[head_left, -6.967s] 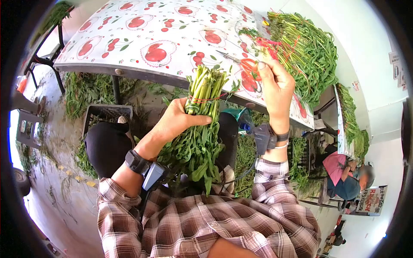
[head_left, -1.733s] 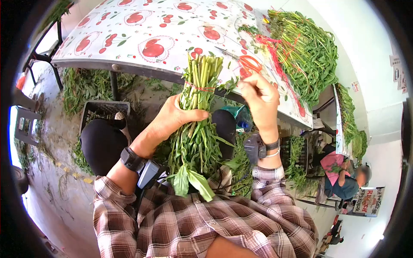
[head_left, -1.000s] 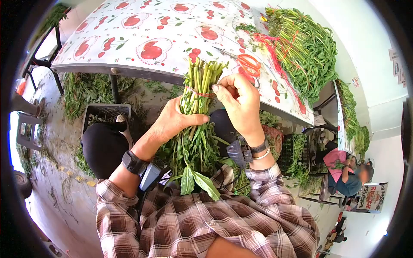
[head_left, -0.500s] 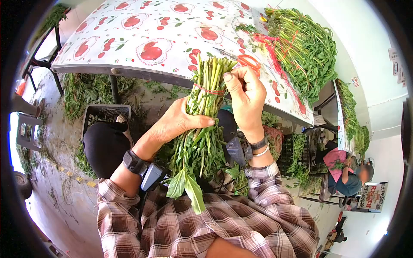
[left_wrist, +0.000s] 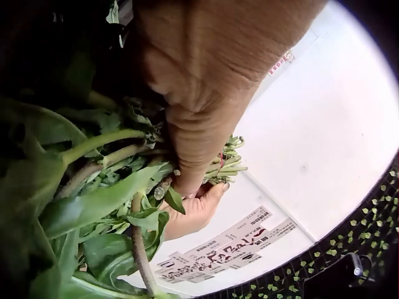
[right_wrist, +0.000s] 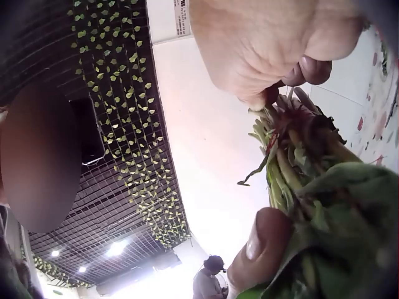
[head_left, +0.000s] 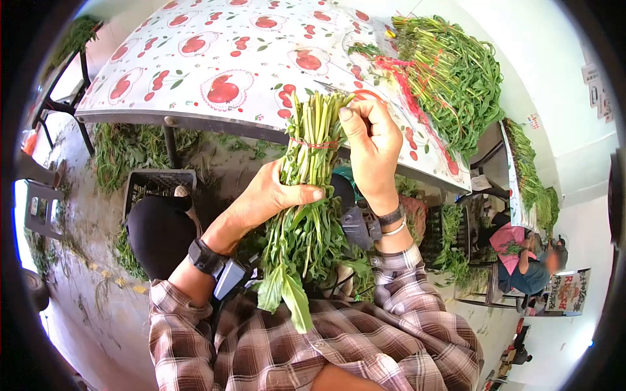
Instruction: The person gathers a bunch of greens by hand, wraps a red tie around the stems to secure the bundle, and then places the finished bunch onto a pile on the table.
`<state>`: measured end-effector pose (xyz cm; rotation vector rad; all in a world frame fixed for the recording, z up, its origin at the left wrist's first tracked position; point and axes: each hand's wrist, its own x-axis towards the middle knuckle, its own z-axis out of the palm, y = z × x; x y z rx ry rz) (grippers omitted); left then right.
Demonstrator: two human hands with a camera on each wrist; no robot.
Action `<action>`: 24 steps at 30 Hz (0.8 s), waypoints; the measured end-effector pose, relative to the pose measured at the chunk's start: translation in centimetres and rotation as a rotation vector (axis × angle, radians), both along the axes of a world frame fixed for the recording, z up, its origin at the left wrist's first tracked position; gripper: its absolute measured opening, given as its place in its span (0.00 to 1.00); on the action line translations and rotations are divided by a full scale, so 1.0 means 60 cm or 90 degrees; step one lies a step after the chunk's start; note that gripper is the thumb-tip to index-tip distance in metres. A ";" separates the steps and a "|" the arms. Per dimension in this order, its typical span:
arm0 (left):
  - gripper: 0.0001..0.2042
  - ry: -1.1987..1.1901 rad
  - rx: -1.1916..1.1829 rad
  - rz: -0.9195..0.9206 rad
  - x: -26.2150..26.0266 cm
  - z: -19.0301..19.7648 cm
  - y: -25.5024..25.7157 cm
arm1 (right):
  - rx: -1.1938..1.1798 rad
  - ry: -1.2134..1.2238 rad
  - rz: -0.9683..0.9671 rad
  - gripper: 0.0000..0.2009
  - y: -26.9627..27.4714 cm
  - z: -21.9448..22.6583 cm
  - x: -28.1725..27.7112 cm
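A bunch of leafy greens stands with its cut stem ends up and its leaves hanging toward the lap, a red tie round the stems. My left hand grips it below the tie, thumb across the front. At the top right of the stems, my right hand has its fingers curled and pinches among the stem ends. In the right wrist view, its thumb meets the stems. Orange-handled scissors lie on the table just beyond, partly hidden by the bunch and the right hand.
Ahead is a table with a fruit-print cloth. A heap of greens with pink-red ties lies at its right. A black crate and loose greens are on the floor. Another person sits at the right.
Seven seconds ago my right hand was over the scissors; since then it has come left to the stem ends. My left hand keeps its grip. In the last half second both hands have barely moved.
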<state>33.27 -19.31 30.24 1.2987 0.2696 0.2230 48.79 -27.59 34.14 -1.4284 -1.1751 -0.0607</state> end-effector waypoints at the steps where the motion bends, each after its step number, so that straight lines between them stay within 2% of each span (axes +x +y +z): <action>1: 0.19 -0.016 0.000 0.016 0.002 -0.002 -0.001 | -0.005 -0.004 -0.008 0.10 0.000 0.004 0.000; 4: 0.20 -0.015 0.012 0.005 0.002 0.001 0.000 | -0.002 0.025 -0.019 0.09 0.003 0.013 0.000; 5: 0.20 -0.028 -0.001 0.014 0.002 0.002 -0.005 | 0.005 0.078 -0.007 0.09 0.002 0.021 0.001; 8: 0.20 0.012 -0.012 -0.021 0.002 -0.013 -0.003 | 0.008 0.052 0.027 0.08 0.006 0.026 0.026; 10: 0.19 -0.029 -0.006 0.017 0.004 -0.018 -0.008 | -0.010 0.038 0.020 0.08 0.005 0.035 0.016; 13: 0.14 0.012 -0.033 0.036 -0.003 -0.020 -0.003 | -0.058 -0.046 0.032 0.08 0.005 0.031 0.019; 20: 0.15 0.014 -0.035 0.040 0.001 -0.027 -0.004 | -0.062 -0.019 0.054 0.08 0.006 0.014 0.012; 24: 0.16 0.023 -0.037 0.044 0.001 -0.029 -0.001 | -0.065 -0.059 0.044 0.07 0.008 0.008 0.018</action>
